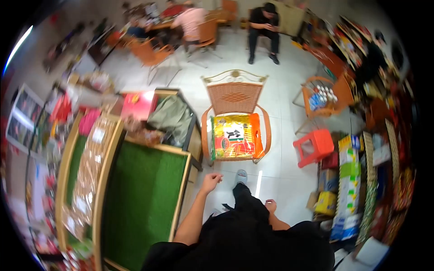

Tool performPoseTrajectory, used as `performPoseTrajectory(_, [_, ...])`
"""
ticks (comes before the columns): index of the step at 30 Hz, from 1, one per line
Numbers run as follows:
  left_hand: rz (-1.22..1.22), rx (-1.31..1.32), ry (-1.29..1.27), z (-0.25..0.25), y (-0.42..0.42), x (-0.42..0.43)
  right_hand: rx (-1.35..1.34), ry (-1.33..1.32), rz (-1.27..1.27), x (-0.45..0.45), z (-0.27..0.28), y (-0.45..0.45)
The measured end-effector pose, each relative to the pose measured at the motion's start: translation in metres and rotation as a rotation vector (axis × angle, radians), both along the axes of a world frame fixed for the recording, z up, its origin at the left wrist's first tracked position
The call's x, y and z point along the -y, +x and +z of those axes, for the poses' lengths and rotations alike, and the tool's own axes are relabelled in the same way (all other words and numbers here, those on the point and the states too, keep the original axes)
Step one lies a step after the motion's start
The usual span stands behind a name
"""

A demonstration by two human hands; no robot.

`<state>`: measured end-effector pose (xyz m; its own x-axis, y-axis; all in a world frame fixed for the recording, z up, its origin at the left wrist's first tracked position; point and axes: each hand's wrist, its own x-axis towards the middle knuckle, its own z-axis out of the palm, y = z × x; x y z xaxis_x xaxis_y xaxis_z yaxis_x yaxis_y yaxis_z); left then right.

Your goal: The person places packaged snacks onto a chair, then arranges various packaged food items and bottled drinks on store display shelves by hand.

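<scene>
- Lying on the wicker chair (pixel 234 96), twelve o'clock: yellow-red packet (pixel 234 137), small print illegible.
- Left hand (pixel 211 183), eleven o'clock: fingers curled; cannot tell whether tips meet.
- Right hand (pixel 271 206), one o'clock: blurred, finger gap cannot be told.

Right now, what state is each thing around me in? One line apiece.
Left hand: part-open, nothing visible in it
Right hand: fingers curled, grip unclear
Wicker chair: upright, loaded
Bright package: lying on the chair's seat
Red stool: upright
Green-lined stand: open-topped
Orange chair at right: upright, bearing white-capped bottles
Sandal: worn on a foot
</scene>
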<state>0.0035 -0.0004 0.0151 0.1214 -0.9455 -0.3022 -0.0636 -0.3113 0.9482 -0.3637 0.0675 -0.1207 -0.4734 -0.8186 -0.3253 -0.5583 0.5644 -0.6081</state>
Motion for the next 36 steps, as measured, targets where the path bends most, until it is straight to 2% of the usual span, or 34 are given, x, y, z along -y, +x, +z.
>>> performPoseTrajectory(1, [0.095, -0.089, 0.096, -0.029, 0.005, -0.041, -0.062, -0.134, 0.128, 0.003, -0.001, 0.003])
performPoseTrajectory(2, [0.156, -0.030, 0.158, -0.041, 0.009, -0.093, -0.131, -0.251, 0.283, -0.004, 0.002, -0.012])
performPoseTrajectory(4, [0.305, 0.075, 0.409, -0.134, 0.025, -0.220, -0.059, -0.194, 0.299, 0.003, 0.051, -0.002])
performPoseTrajectory(5, [0.418, 0.060, 0.676, -0.157, 0.033, -0.285, -0.084, -0.206, 0.364, 0.010, 0.057, -0.012])
performPoseTrajectory(6, [0.833, -0.261, 0.638, -0.175, 0.033, -0.355, -0.029, -0.125, 0.321, 0.021, 0.048, -0.016])
performPoseTrajectory(7, [1.079, -0.356, 0.577, -0.180, 0.030, -0.419, 0.024, -0.038, 0.281, 0.034, 0.033, -0.016])
performPoseTrajectory(10, [1.521, -0.250, 0.281, -0.163, 0.019, -0.593, -0.147, -0.172, 0.591, 0.069, 0.007, -0.025])
performPoseTrajectory(11, [1.726, -0.212, 0.405, -0.139, 0.017, -0.626, -0.148, -0.195, 0.622, 0.083, -0.004, -0.016])
performPoseTrajectory(12, [1.773, -0.284, 0.060, -0.126, 0.001, -0.672, -0.135, -0.305, 0.775, 0.088, 0.014, 0.013])
performPoseTrajectory(13, [1.971, -0.321, 0.064, -0.110, -0.012, -0.699, -0.115, -0.414, 0.902, 0.087, 0.028, 0.033])
performPoseTrajectory(14, [2.147, -0.349, 0.070, -0.092, -0.023, -0.716, -0.003, -0.390, 0.938, 0.109, -0.015, 0.049])
performPoseTrajectory(15, [2.153, -0.332, 0.076, -0.095, -0.044, -0.729, 0.303, 0.240, 0.725, 0.091, 0.046, 0.101])
performPoseTrajectory(16, [2.200, -0.368, 0.014, -0.110, -0.072, -0.744, 0.060, 0.173, 1.351, 0.110, 0.006, 0.121])
performPoseTrajectory(17, [2.234, -0.391, -0.050, -0.110, -0.088, -0.767, 0.421, 0.364, 0.950, 0.073, 0.044, 0.167])
performPoseTrajectory(18, [2.307, -0.443, 0.029, -0.093, -0.120, -0.746, 0.558, 0.434, 0.882, 0.050, 0.060, 0.202])
performPoseTrajectory(19, [2.358, -0.452, 0.043, -0.091, -0.154, -0.726, 0.637, 0.421, 0.916, 0.026, 0.075, 0.230])
performPoseTrajectory(20, [2.087, -0.491, -0.042, -0.127, -0.195, -0.739, 0.704, 0.420, 0.951, -0.001, 0.078, 0.253])
performPoseTrajectory(21, [2.064, -0.761, -0.082, -0.126, -0.228, -0.720, 0.773, 0.410, 0.982, -0.026, 0.079, 0.273])
performPoseTrajectory(22, [1.950, -0.774, 0.138, -0.117, -0.251, -0.710, 0.857, 0.432, 0.999, -0.056, 0.087, 0.286])
performPoseTrajectory(24, [1.730, -0.635, 0.531, -0.092, -0.279, -0.717, 0.960, 0.465, 0.952, -0.112, 0.082, 0.275])
performPoseTrajectory(26, [1.546, -0.479, 0.762, -0.071, -0.285, -0.744, 0.850, 0.306, 1.054, -0.161, 0.070, 0.240])
performPoseTrajectory(28, [1.337, -0.236, 0.918, -0.054, -0.279, -0.781, 0.822, 0.322, 0.841, -0.190, 0.047, 0.174])
performPoseTrajectory(29, [1.172, -0.036, 0.971, -0.049, -0.277, -0.802, 0.780, 0.371, 0.731, -0.196, 0.034, 0.126])
performPoseTrajectory(31, [0.794, 0.506, 0.914, -0.045, -0.259, -0.843, 0.730, 0.477, 0.454, -0.207, -0.002, 0.024])
performPoseTrajectory(32, [0.753, 0.667, 0.867, -0.044, -0.239, -0.859, 0.758, 0.540, 0.213, -0.209, -0.031, -0.043])
performPoseTrajectory(33, [0.794, 0.776, 0.800, -0.048, -0.219, -0.877, 0.789, 0.555, -0.048, -0.209, -0.055, -0.109])
performPoseTrajectory(34, [1.347, 0.160, 0.933, -0.032, -0.169, -0.856, 0.765, 0.532, -0.249, -0.206, -0.062, -0.171])
performPoseTrajectory(35, [2.101, -0.309, 0.901, 0.011, -0.112, -0.811, 0.692, 0.426, -0.293, -0.208, -0.035, -0.199])
performPoseTrajectory(36, [2.159, 0.179, 0.644, -0.099, -0.072, -0.890, 0.605, 0.438, -0.275, -0.205, -0.031, -0.233])
